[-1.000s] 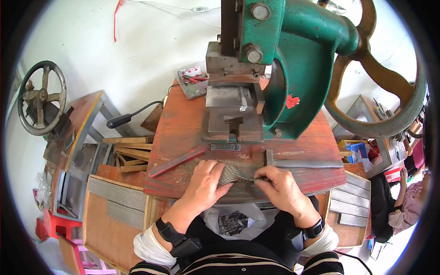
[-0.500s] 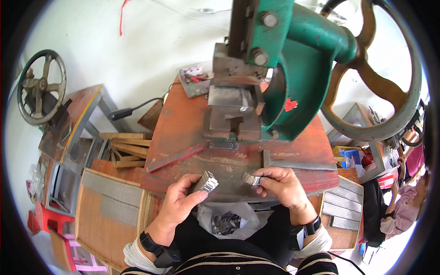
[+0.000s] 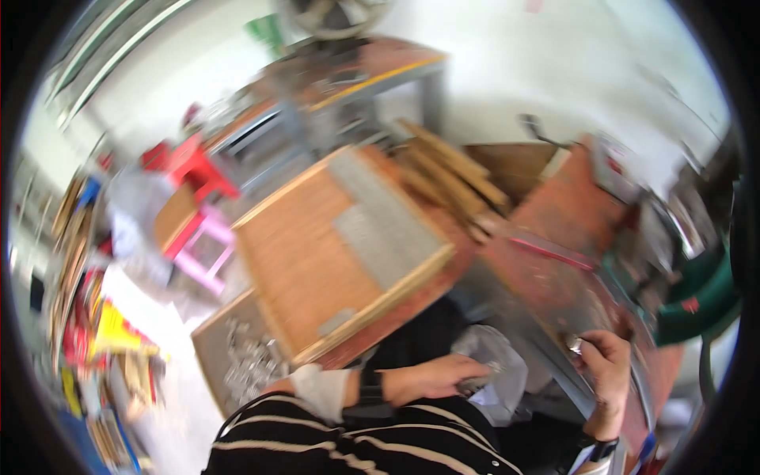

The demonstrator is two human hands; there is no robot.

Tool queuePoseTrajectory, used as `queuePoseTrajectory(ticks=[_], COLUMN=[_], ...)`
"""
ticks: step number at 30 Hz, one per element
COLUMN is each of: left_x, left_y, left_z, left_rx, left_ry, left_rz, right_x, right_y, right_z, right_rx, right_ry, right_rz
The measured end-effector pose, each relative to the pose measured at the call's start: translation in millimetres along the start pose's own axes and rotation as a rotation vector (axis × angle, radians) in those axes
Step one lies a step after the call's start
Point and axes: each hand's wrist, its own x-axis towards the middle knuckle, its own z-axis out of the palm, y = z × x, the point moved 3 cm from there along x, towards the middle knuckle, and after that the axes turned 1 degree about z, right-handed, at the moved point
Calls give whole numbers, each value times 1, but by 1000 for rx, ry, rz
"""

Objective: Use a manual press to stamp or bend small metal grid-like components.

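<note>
My left hand [image 3: 451, 374] is closed over the near side of a translucent plastic bag [image 3: 507, 372], its fingers around small metal pieces [image 3: 475, 385] that are mostly hidden and smeared by motion. Near the bench edge, farther right, my right hand [image 3: 606, 360] pinches a small shiny metal piece [image 3: 575, 344] between thumb and fingers. To the left of both hands rests a shallow wooden tray [image 3: 305, 277]. Rows of grey metal pieces [image 3: 388, 233] cover its right side, and a small group lies at its near edge.
Beneath the tray, a box [image 3: 207, 332] contains loose clear or silvery bits. A red-brown bench [image 3: 546, 285] with a red bar [image 3: 554, 252] and a green press [image 3: 697, 305] stands at right. Wooden strips [image 3: 451, 170] lie behind the tray; a pink stool [image 3: 202, 257] is at left.
My view has swung left, bringing the tray to the middle and the press to the right edge. My left hand has lowered toward my lap; both hands still hold metal pieces.
</note>
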Motion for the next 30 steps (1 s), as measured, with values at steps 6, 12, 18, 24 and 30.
queuePoseTrajectory(ticks=[6, 12, 18, 24, 30], left_x=[-34, -73, -40, -23, -18], left_y=[2, 45, 32, 34, 29], left_z=[15, 34, 2, 41, 54], left_rx=[68, 79, -375, -315, -372], left_ry=[119, 88, -166, -227, -296], left_rz=[175, 341, -13, -46, -71], right_x=[-10, -8, -18, -63, -61], right_y=[-91, -103, -26, 39, 50], right_z=[163, 176, 61, 12, -8], right_rx=[66, 13, 294, 282, 235], right_ry=[-819, -819, -222, -15, 102], right_rz=[-83, -333, 29, 60, 48])
